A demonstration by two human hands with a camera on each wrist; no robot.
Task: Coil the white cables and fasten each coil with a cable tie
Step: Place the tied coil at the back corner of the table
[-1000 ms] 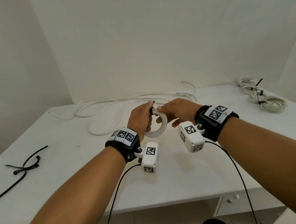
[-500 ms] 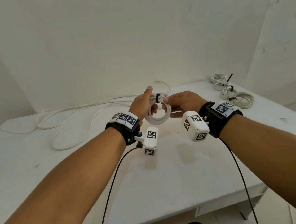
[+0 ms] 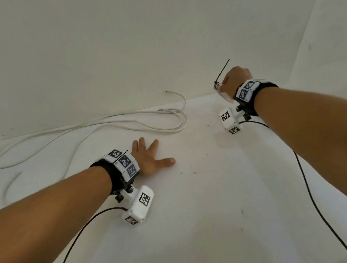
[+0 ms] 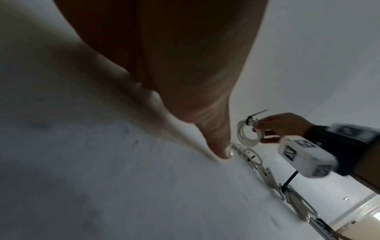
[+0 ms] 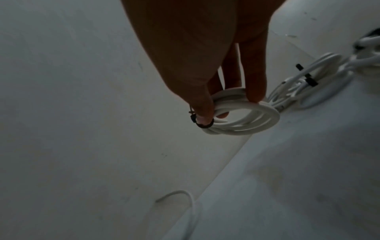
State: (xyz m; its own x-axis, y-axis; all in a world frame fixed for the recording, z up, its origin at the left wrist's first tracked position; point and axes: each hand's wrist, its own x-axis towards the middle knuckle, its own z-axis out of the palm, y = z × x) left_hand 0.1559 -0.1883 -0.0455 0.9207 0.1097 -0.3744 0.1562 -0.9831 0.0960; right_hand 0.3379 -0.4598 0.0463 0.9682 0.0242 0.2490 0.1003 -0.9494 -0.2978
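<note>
Above the table [image 3: 198, 224], right hand [image 3: 234, 81] grips one tied coil [image 5: 242, 116]; left hand [image 3: 149, 157] lies flat, fingers spread.

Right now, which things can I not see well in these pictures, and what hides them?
- Head view: the tied coil is mostly behind the right hand; only the cable tie tail sticks out.
- Head view: the finished coils are out of frame to the right.
- Left wrist view: the left hand fills the frame; its fingers are unseen.
- Right wrist view: the finished coils are blurred and edge-cut.
</note>
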